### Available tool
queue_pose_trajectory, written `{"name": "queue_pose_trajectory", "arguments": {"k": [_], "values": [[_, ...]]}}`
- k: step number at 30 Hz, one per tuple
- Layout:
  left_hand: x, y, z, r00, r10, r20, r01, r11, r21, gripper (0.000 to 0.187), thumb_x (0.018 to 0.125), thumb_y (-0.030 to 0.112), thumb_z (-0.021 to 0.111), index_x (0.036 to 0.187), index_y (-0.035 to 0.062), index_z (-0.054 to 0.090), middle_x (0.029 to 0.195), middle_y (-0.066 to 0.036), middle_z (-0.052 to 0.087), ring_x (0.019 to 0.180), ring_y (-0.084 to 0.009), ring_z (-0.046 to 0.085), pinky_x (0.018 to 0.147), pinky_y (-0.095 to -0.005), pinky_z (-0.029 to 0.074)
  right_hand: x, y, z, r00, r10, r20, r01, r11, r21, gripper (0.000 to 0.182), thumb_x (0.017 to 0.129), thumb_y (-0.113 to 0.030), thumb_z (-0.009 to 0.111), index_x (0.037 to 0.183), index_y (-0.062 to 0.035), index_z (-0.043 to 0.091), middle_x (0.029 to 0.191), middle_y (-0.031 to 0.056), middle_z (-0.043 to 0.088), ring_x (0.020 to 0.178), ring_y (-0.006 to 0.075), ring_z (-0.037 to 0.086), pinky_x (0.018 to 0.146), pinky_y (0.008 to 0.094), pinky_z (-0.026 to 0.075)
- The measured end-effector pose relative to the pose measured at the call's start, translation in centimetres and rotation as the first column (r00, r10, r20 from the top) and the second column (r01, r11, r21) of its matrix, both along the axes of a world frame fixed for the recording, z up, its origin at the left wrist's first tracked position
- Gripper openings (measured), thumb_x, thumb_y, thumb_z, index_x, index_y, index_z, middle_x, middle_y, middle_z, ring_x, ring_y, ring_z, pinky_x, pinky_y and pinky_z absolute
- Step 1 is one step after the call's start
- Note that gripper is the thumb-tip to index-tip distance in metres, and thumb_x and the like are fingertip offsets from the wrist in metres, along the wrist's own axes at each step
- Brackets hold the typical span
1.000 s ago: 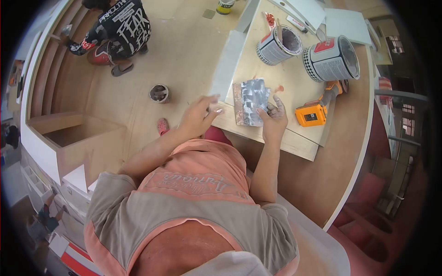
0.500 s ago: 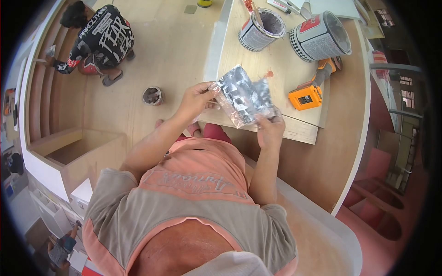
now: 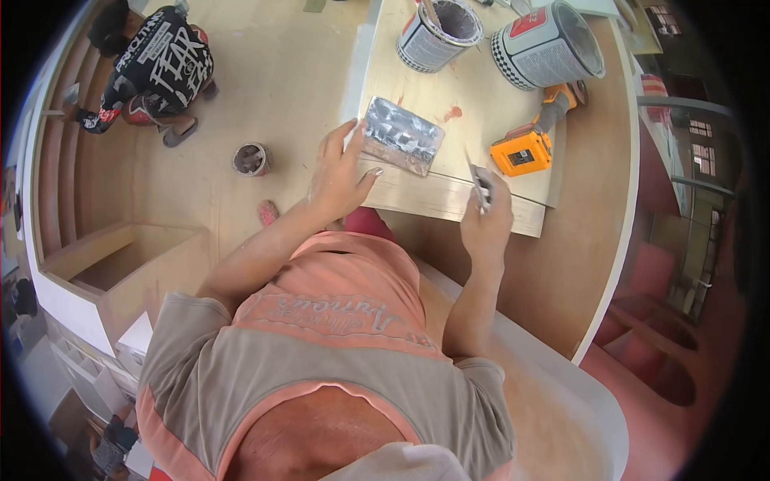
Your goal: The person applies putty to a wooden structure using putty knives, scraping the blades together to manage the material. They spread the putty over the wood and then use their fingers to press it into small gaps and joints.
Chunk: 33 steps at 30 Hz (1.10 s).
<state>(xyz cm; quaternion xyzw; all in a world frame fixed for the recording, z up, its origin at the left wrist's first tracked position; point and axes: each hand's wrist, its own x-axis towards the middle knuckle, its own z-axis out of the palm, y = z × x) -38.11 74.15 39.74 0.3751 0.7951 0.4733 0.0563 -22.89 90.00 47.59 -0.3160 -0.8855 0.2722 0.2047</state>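
A flat rectangular piece with dark, silvery and white patches lies on the wooden work surface. Just left of it is my left hand, thumb spread from the fingers. A small white thing shows by those fingertips; whether they touch it is unclear. My right hand is closed round a thin, dark and light tool, perhaps a scraper, over the surface's front edge. Beyond the flat piece stands an open, smeared can. A larger can is to its right.
An orange and black power tool lies right of my right hand. A small pot stands on the floor at left. A person crouches by shelves at upper left. An open wooden box is at lower left.
The patched piece, held between both hands before, now rests on the surface. My left hand has come off it, and my right hand has moved right and now holds the thin tool.
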Motion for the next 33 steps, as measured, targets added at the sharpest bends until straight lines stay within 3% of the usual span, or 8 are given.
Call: {"name": "queue_pose_trajectory", "arguments": {"k": [1,3,5,11,14,20,30,33], "values": [[0.0,0.0,-0.1,1.000,-0.006,0.009,0.006,1.000,-0.001,0.058,0.071,0.018,0.063,0.123,0.0035,0.040,0.124,-0.020,0.036,0.115,-0.0374,0.033,0.095,-0.0433,0.028,-0.6,-0.4,0.4,0.989,0.093,0.117,-0.105,0.989,0.099,0.046,0.066,0.007,0.052,0.109,-0.0062,0.050,0.108,0.0140,0.053,0.099,0.0344,0.048,0.084,0.0406,0.040],[-0.3,0.0,-0.3,0.946,-0.199,-0.255,0.162,0.974,-0.158,0.057,0.070,0.024,0.064,0.120,0.0065,0.044,0.128,-0.014,0.037,0.118,-0.0336,0.034,0.096,-0.0461,0.028,-1.1,-0.5,-1.2,0.940,0.191,0.282,-0.260,0.937,0.233,0.044,0.067,0.003,0.051,0.110,-0.0067,0.050,0.109,0.0132,0.053,0.100,0.0336,0.048,0.084,0.0414,0.039],[-0.2,0.5,-1.1,0.932,-0.260,-0.252,0.206,0.954,-0.219,0.057,0.070,0.027,0.064,0.120,0.0065,0.045,0.129,-0.013,0.036,0.119,-0.0339,0.033,0.098,-0.0472,0.026,-1.6,-1.4,-2.3,0.823,0.222,0.523,-0.464,0.794,0.393,0.037,0.073,-0.007,0.049,0.111,-0.0079,0.051,0.108,0.0111,0.054,0.100,0.0314,0.049,0.082,0.0429,0.040],[-0.1,0.8,-1.4,0.930,-0.301,-0.211,0.237,0.930,-0.280,0.064,0.066,0.038,0.065,0.119,0.0076,0.045,0.130,-0.012,0.035,0.123,-0.0342,0.028,0.101,-0.0495,0.019,-5.5,-0.6,-3.8,0.815,0.165,0.555,-0.362,0.894,0.266,0.032,0.075,-0.010,0.050,0.107,-0.0066,0.053,0.101,0.0101,0.057,0.078,0.0282,0.059,0.068,0.0409,0.047],[-0.4,0.5,-0.8,0.928,-0.341,-0.152,0.280,0.904,-0.325,0.076,0.059,0.044,0.068,0.121,0.0078,0.043,0.132,-0.012,0.032,0.125,-0.0336,0.024,0.102,-0.0505,0.015,-4.5,-2.3,-4.6,0.811,0.078,0.580,-0.405,0.791,0.459,0.033,0.075,-0.011,0.050,0.107,-0.0042,0.051,0.093,0.0127,0.058,0.070,0.0274,0.060,0.059,0.0375,0.049],[-0.6,0.2,-0.2,0.909,-0.410,-0.072,0.352,0.850,-0.392,0.091,0.052,0.050,0.071,0.124,0.0063,0.037,0.135,-0.012,0.027,0.128,-0.0322,0.016,0.103,-0.0517,0.008,-6.7,-0.5,-3.7,0.697,0.041,0.716,-0.419,0.834,0.359,0.037,0.076,-0.012,0.048,0.111,-0.0012,0.046,0.084,0.0132,0.057,0.067,0.0265,0.060,0.053,0.0334,0.050],[-1.1,0.3,-0.5,0.908,-0.417,-0.044,0.369,0.844,-0.390,0.092,0.052,0.049,0.071,0.125,0.0062,0.036,0.135,-0.013,0.025,0.129,-0.0323,0.014,0.103,-0.0518,0.007,-6.7,-1.7,-3.3,0.651,0.020,0.759,-0.427,0.836,0.345,0.030,0.076,-0.007,0.046,0.106,-0.0036,0.050,0.094,0.0159,0.057,0.070,0.0288,0.060,0.057,0.0368,0.050],[-0.8,0.1,-0.7,0.913,-0.400,-0.073,0.348,0.862,-0.368,0.093,0.052,0.050,0.072,0.126,0.0061,0.035,0.135,-0.013,0.026,0.128,-0.0324,0.015,0.103,-0.0520,0.007,-6.9,-0.1,-4.3,0.806,0.137,0.576,-0.440,0.790,0.428,0.038,0.066,0.001,0.048,0.104,-0.0063,0.054,0.092,0.0144,0.059,0.074,0.0300,0.058,0.062,0.0383,0.048]]}}
